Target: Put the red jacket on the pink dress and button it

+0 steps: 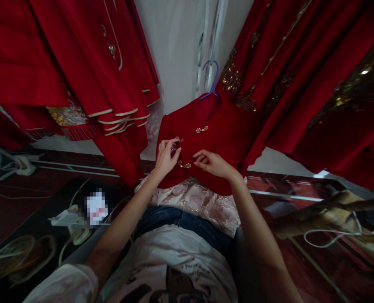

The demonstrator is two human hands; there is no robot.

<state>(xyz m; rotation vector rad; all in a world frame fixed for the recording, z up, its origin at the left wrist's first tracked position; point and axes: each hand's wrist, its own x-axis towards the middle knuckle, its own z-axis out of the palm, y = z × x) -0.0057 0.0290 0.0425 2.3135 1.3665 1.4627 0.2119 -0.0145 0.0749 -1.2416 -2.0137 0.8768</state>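
A red garment (225, 134) on a purple hanger (215, 78) lies spread over my lap. Jewelled clasps show along its front, one upper clasp (202, 129) and one lower clasp (184, 165). My left hand (166, 160) rests on the garment's left part, its thumb apart from the bent fingers. Those fingers touch around another clasp (174, 146), which they partly cover. Over the middle of the cloth, right of the lower clasp, my right hand (215, 163) is loosely bent with thumb and fingers apart. I see nothing held in it.
Red garments (111, 63) hang at the left, and red garments with gold trim (288, 84) at the right. Pale shiny fabric (202, 202) lies under the garment on my lap. A dark surface (32, 235) at the left bears a power strip (79, 231) and plastic containers (19, 256).
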